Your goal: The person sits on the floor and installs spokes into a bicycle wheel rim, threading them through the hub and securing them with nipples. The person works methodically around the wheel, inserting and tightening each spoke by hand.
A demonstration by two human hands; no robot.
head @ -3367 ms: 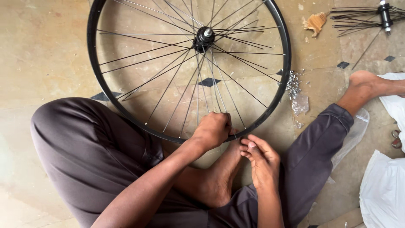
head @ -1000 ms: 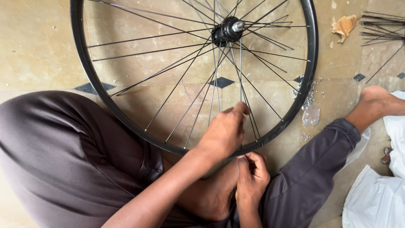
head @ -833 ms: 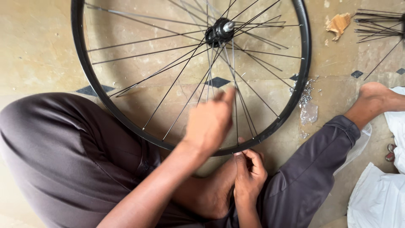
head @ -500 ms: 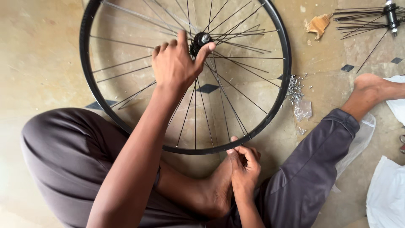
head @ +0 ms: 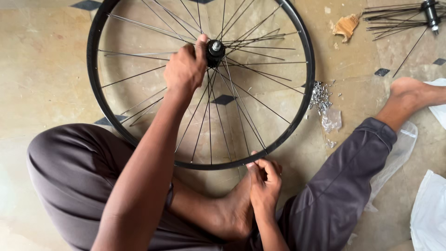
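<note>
Curled into a loose fist, the left hand (head: 185, 69) reaches across the spokes (head: 241, 100) of a bicycle wheel (head: 95, 88), its thumb and fingertips closed right against the black hub (head: 215, 51); whether a single spoke is pinched there cannot be told, because the knuckles hide the contact. That wheel lies flat on the mottled tan floor (head: 42, 69), its black rim passing between the person's spread knees, with the grey-trousered left leg (head: 79, 176) tucked under the near edge and a bare foot (head: 227, 214) resting just below the rim. Further right, the right hand (head: 265, 179) sits at the lowest stretch of the rim, fingers bent and closed on the rim's edge where a spoke meets it; anything small between the fingertips is too fine to make out. Beyond the rim's right side lies a small heap of shiny metal nipples (head: 319, 95) beside a crumpled clear plastic bag (head: 331, 120). The right leg stretches out toward the far right, ending in a bare foot (head: 411, 93). Near the top right are a scrap of brown paper (head: 346, 26) and a second hub (head: 429, 13) with loose spokes fanning from it. White cloth (head: 429, 216) lies at the lower right.
</note>
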